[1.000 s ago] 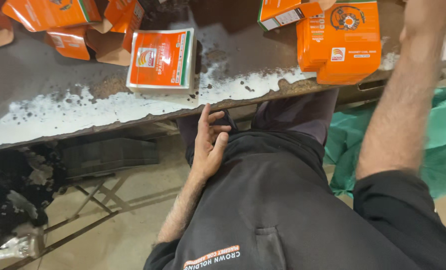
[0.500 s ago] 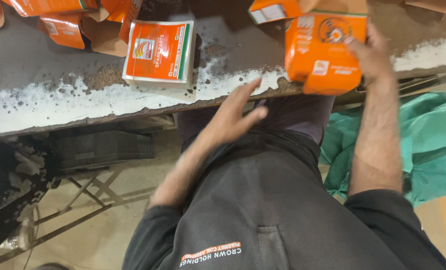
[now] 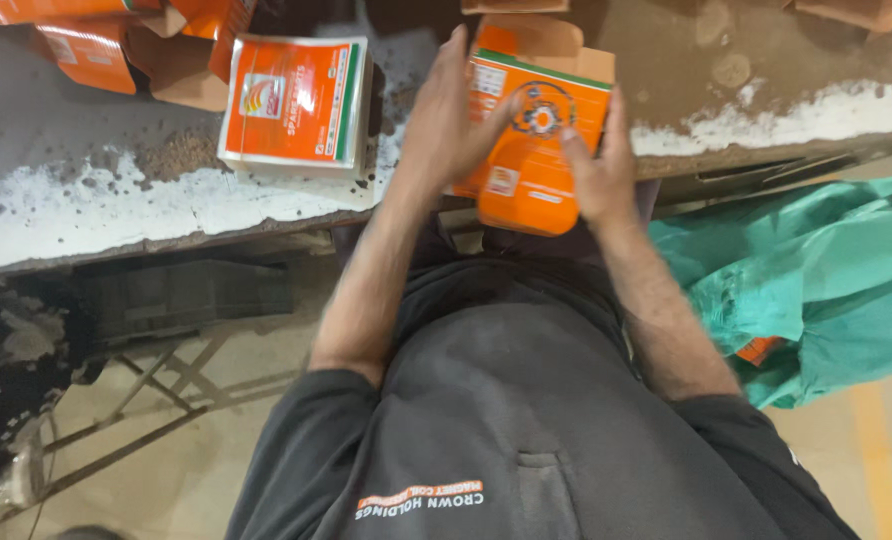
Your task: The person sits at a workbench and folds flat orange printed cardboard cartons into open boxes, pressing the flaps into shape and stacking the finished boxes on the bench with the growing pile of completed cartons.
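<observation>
I hold the flat orange cardboard carton with its open brown flap [image 3: 532, 135] at twelve o'clock over the grey workbench edge [image 3: 116, 215]: left hand [image 3: 444, 125] pressed to its face, right hand [image 3: 598, 165] gripping its side. I judge I'm squaring it up; closing the flap needs firm thumbs.

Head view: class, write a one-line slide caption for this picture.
Both hands, left and right, hold an open-topped orange carton at the edge of a worn workbench, beside a flat orange pack.
</observation>
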### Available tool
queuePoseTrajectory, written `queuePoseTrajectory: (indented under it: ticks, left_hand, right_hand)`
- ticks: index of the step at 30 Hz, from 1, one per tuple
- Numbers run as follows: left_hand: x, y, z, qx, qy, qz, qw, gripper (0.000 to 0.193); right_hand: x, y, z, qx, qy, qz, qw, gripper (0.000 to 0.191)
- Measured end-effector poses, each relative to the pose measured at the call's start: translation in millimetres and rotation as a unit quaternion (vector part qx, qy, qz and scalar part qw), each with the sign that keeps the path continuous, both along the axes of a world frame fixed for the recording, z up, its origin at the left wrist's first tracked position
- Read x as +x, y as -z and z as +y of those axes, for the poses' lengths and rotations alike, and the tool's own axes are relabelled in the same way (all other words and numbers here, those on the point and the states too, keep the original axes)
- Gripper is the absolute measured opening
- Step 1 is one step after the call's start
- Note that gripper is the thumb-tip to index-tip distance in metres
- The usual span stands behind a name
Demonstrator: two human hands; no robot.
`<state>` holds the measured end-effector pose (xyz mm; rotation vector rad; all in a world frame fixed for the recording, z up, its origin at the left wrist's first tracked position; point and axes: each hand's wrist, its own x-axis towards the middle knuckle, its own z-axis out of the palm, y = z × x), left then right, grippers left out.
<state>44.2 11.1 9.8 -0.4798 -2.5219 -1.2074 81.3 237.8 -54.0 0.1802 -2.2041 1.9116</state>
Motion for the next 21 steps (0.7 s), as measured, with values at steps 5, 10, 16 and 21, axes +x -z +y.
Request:
queuePoseTrajectory:
  ticks: [5,10,16,21]
  left_hand:
    - [66,10,-17,-0.126,-0.092,0.006,0.988,0.103]
    - [72,11,-20,-0.142,-0.114,0.065,0.981,0.1]
    - [73,20,-18,-0.129,-0.126,0.085,0.98,0.098]
    - [75,22,-18,-0.12,-0.126,0.1,0.98,0.096]
  right_hand:
    - [15,-14,-33,0.197,0.012,0.082,0.977,0.081]
    - [4,-79,-37,0.435,0.023,0.214,0.874,0.066]
    - [-13,-109,-67,0.527,-0.117,0.183,0.822,0.048]
    - [-24,-122,-88,0.495,-0.051,0.187,0.847,0.063]
